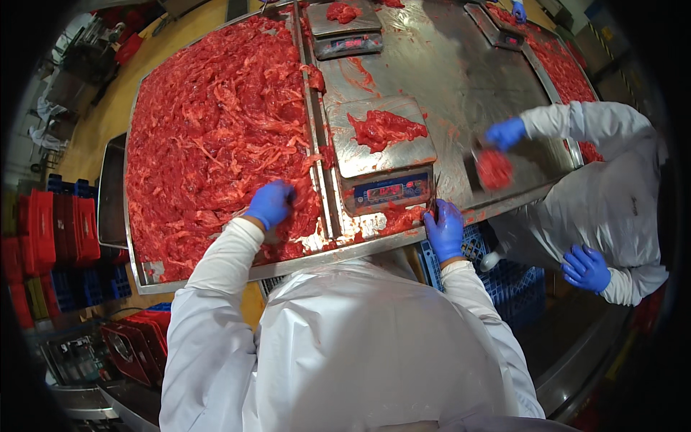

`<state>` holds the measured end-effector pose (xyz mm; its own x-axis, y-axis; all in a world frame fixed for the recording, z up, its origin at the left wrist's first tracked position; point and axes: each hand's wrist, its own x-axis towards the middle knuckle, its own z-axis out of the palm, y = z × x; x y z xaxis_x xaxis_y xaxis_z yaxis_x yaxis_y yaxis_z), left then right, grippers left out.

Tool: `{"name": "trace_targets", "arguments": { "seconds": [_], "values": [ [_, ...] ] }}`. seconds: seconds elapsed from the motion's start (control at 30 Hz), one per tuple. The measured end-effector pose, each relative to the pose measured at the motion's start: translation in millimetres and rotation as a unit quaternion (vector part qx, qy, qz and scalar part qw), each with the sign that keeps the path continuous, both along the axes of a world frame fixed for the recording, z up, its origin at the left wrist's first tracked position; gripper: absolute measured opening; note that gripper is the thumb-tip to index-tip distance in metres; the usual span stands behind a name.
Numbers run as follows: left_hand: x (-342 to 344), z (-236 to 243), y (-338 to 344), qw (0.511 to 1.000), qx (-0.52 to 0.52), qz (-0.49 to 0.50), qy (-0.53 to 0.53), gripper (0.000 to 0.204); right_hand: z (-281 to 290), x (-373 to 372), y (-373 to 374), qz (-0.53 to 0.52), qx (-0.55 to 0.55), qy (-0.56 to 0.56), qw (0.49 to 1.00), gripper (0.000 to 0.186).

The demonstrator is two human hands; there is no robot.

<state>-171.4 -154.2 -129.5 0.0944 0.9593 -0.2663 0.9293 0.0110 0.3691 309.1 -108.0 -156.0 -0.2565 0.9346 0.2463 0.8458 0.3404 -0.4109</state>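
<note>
A deep spread of raw red meat strips (pixel 223 137) fills the metal tray on the left. My left hand (pixel 271 204), in a blue glove, is down at the near right part of this meat, its fingers curled into it and partly hidden. At the table's front edge, my gloved right hand (pixel 444 229) is closed around a thin, dark, pointed tool (pixel 434 193); its exact kind is unclear. Just left of that hand stands a digital scale (pixel 389 192), with a portion of meat (pixel 385 130) on its steel plate. Meat scraps (pixel 400 217) lie in front of the scale.
A second scale (pixel 348 45) stands farther back, another (pixel 497 29) at the far right. On my right, a co-worker's gloved hand (pixel 506 134) is beside a blurred red lump (pixel 494 169). Blue crates (pixel 515 288) sit below the table; red crates (pixel 61 230) are stacked left.
</note>
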Motion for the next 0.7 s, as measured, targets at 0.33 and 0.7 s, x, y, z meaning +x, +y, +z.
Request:
{"name": "trace_targets", "arguments": {
  "seconds": [0.33, 0.7],
  "values": [
    [82.6, 65.2, 97.7, 0.987, 0.104, 0.072, 0.096, 0.038, 6.8, -1.5, 0.7, -0.017, -0.016, 0.008, 1.000, 0.043],
    [74.8, 113.7, 110.5, 0.950, 0.028, 0.069, -0.304, 0.037, 6.4, -2.1, 2.7, -0.025, -0.042, 0.003, 0.999, 0.045]
  ]
}}
